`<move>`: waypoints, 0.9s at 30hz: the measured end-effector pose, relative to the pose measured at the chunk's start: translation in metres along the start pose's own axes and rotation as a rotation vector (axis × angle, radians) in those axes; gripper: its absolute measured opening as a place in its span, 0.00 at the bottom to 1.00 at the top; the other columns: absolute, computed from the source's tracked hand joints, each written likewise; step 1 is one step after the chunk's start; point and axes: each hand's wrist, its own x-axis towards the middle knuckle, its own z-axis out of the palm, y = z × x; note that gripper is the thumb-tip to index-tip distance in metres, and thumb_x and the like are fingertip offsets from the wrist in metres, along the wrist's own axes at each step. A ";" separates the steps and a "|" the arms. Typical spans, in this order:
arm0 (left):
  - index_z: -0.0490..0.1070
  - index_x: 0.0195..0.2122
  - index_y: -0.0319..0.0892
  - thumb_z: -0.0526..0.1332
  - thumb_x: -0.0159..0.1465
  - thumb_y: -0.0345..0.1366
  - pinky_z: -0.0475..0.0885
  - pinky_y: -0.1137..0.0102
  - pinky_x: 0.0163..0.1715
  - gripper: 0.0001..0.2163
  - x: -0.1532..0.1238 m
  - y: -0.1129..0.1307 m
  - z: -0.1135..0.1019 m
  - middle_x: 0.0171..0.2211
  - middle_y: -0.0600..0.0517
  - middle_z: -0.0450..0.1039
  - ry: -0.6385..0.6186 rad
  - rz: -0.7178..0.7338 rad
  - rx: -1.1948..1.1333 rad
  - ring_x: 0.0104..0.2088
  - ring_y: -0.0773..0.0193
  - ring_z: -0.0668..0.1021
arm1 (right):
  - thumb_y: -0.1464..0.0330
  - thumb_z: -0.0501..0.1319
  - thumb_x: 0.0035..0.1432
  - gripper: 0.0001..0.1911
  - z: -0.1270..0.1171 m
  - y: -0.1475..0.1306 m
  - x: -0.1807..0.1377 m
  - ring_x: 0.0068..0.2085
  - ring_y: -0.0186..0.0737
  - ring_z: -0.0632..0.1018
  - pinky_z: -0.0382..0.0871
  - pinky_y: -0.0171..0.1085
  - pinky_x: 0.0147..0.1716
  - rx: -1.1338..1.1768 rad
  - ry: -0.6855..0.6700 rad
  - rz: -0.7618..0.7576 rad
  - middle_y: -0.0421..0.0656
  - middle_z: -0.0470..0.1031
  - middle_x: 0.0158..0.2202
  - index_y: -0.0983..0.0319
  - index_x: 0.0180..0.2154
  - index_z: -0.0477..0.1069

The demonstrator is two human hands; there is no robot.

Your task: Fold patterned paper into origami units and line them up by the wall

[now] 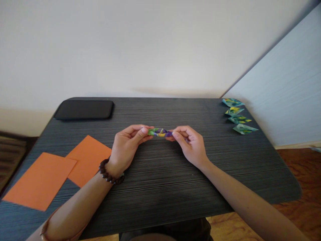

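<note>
A small folded piece of patterned paper (pixel 159 132), green, purple and yellow, is held just above the middle of a dark striped table (pixel 160 187). My left hand (pixel 126 145) pinches its left end between thumb and fingers. My right hand (pixel 189 144) pinches its right end the same way. A bracelet of dark beads (pixel 109 173) circles my left wrist. Both forearms reach in from the near edge.
Two orange paper sheets (pixel 41 180) (pixel 86 160) overlap at the table's near left. A black phone (pixel 84 109) lies at the far left corner. Several folded patterned paper pieces (pixel 238 117) line the far right edge beside a pale wall panel (pixel 283 97).
</note>
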 end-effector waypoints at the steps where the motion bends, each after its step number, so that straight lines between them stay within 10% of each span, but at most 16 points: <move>1: 0.73 0.34 0.38 0.65 0.56 0.36 0.74 0.67 0.44 0.08 0.000 0.000 -0.001 0.38 0.49 0.78 -0.019 0.014 0.051 0.40 0.63 0.79 | 0.66 0.59 0.59 0.06 -0.001 0.000 -0.001 0.35 0.37 0.81 0.76 0.36 0.37 -0.033 0.004 -0.015 0.42 0.79 0.34 0.61 0.37 0.67; 8: 0.70 0.42 0.41 0.70 0.49 0.33 0.74 0.68 0.45 0.19 -0.003 0.002 -0.001 0.43 0.49 0.77 -0.233 0.009 0.278 0.42 0.61 0.79 | 0.67 0.58 0.59 0.03 -0.004 -0.003 -0.003 0.37 0.36 0.80 0.74 0.36 0.39 -0.273 -0.040 -0.134 0.41 0.79 0.38 0.59 0.37 0.68; 27: 0.72 0.36 0.40 0.69 0.51 0.39 0.74 0.75 0.26 0.14 -0.007 0.007 0.004 0.29 0.52 0.79 -0.098 -0.036 0.474 0.27 0.65 0.80 | 0.68 0.59 0.57 0.05 -0.003 -0.004 -0.002 0.39 0.36 0.79 0.72 0.37 0.42 -0.170 -0.179 -0.134 0.43 0.77 0.38 0.60 0.36 0.64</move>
